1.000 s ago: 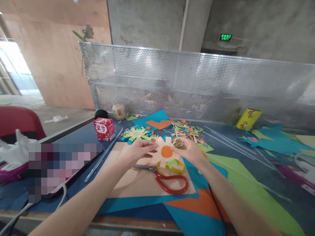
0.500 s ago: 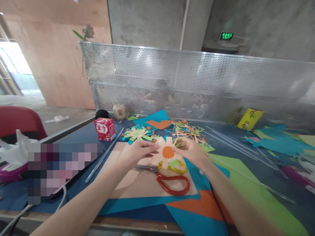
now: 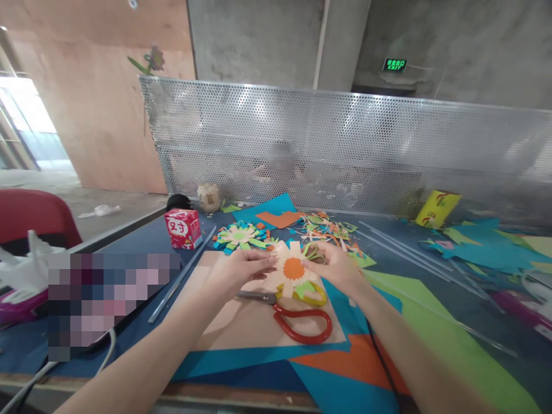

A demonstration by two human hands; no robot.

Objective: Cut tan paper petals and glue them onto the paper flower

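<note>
Both hands hold a paper flower [image 3: 291, 265] with peach petals, an orange round centre and green bits, just above the table. My left hand [image 3: 240, 269] pinches its left edge with thumb and fingers closed. My right hand [image 3: 334, 266] grips its right edge, fingers curled. Directly below the flower lie scissors [image 3: 297, 313] with one yellow and one red handle loop, resting on a peach paper sheet [image 3: 241, 319].
A finished paper flower [image 3: 240, 235] and a heap of coloured scraps [image 3: 330, 227] lie behind. A red carton [image 3: 183, 227], a yellow box [image 3: 436, 209] and thin rods [image 3: 399, 244] are on the table. Perforated metal screen [image 3: 345, 149] closes the back. Teal, orange and green sheets [image 3: 414, 322] cover the near side.
The hands and flower stay almost in place; the fingers shift slightly on the flower's edges. The view has drifted a little.
</note>
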